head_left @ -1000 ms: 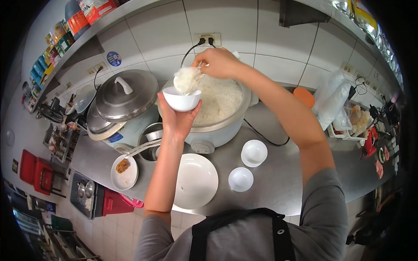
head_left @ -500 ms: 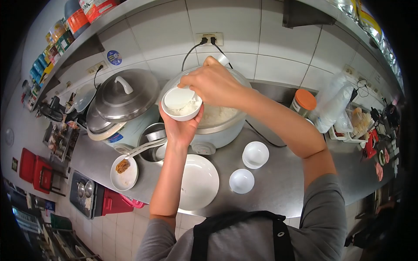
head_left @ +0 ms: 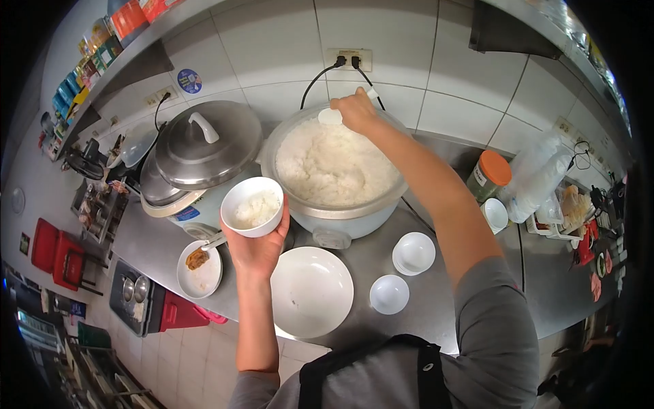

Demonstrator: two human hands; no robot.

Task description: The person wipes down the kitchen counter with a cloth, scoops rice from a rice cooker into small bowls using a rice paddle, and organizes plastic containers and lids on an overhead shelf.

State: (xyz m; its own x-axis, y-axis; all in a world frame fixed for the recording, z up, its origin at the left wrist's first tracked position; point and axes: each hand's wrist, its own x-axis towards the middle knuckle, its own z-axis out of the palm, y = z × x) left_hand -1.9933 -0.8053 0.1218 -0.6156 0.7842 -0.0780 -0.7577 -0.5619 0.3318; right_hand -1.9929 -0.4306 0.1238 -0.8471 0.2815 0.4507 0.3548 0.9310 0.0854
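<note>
My left hand [head_left: 257, 251] is wrapped round the underside of a white bowl [head_left: 252, 207] with some rice in it, held in front of the large rice cooker. My right hand [head_left: 355, 112] grips a white rice paddle [head_left: 330, 116] at the back rim of the open cooker, its blade over the rice. White rice [head_left: 337, 160] fills much of the cooker [head_left: 363, 217]. A large white plate [head_left: 312, 292] lies on the steel counter below. To its right are stacked white bowls [head_left: 414, 253] and a single white bowl [head_left: 390, 294].
A lidded cooker [head_left: 204, 144] stands at the left, with a small plate of brown food [head_left: 199, 270] in front. An orange-lidded jar [head_left: 489, 175], a white cup [head_left: 494, 215] and plastic bags [head_left: 538, 184] are at the right. A shelf edge [head_left: 146, 44] runs overhead.
My left hand has lowered the bowl toward me and left, away from the cooker. My right hand has moved from the bowl back over the cooker; the paddle's blade no longer carries the rice clump.
</note>
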